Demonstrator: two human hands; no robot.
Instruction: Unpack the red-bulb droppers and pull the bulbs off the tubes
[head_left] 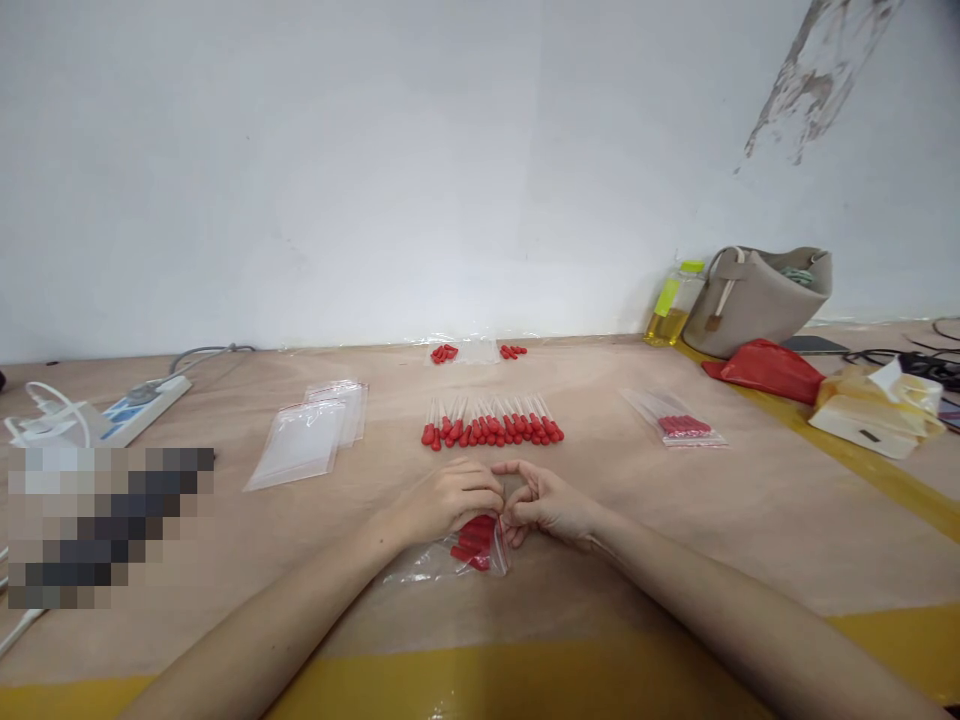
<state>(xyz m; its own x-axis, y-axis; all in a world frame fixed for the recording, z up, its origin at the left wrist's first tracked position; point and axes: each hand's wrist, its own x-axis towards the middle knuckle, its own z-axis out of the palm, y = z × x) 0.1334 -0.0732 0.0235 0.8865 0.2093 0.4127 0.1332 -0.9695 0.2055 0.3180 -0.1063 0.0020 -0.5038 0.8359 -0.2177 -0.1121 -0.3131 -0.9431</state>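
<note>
A clear zip bag (427, 565) with several red rubber dropper bulbs (472, 548) inside lies on the near part of the table, its red-lined mouth turned to the right. My left hand (456, 495) is curled over the bag's upper side, fingers closed on it and hiding part of it. At the mouth edge, my right hand (546, 505) pinches the bag with the thumb and lower fingers, while its index finger reaches out toward the left hand. Just beyond both hands, droppers with red bulbs (491, 430) lie in a row, clear tips pointing away.
Flat zip bags (300, 440) lie to the left, and a filled zip bag (679, 425) to the right. Loose red bulbs (444, 354) rest by the wall. A power strip (146, 412) is far left; a bottle (673, 305), grey bag (761, 300) and red pouch (769, 370) stand right.
</note>
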